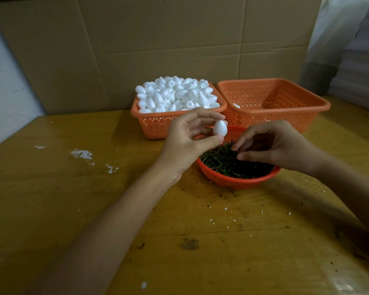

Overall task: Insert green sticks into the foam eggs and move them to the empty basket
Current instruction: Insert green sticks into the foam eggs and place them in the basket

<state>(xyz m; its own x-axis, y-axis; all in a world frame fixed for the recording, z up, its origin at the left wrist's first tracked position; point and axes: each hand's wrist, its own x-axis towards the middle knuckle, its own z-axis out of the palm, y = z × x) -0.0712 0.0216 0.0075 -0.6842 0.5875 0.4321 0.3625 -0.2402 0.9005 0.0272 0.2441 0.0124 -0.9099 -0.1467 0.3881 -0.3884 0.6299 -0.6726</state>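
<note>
White foam egg [220, 128], upright in left hand [188, 143] pinch, above round red plastic basket [232, 182] left rim; right hand [271, 143] among thin green sticks [219, 160], grasp unclear.

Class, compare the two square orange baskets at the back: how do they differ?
The left basket is heaped with white foam eggs; the right basket holds just one visible egg. The left basket looks smaller than the right basket. Both are orange, perforated plastic.

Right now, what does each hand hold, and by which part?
The left hand pinches a foam egg by its ends, thumb below, finger above. The right hand is at the green sticks; whether it pinches one cannot be told.
</note>
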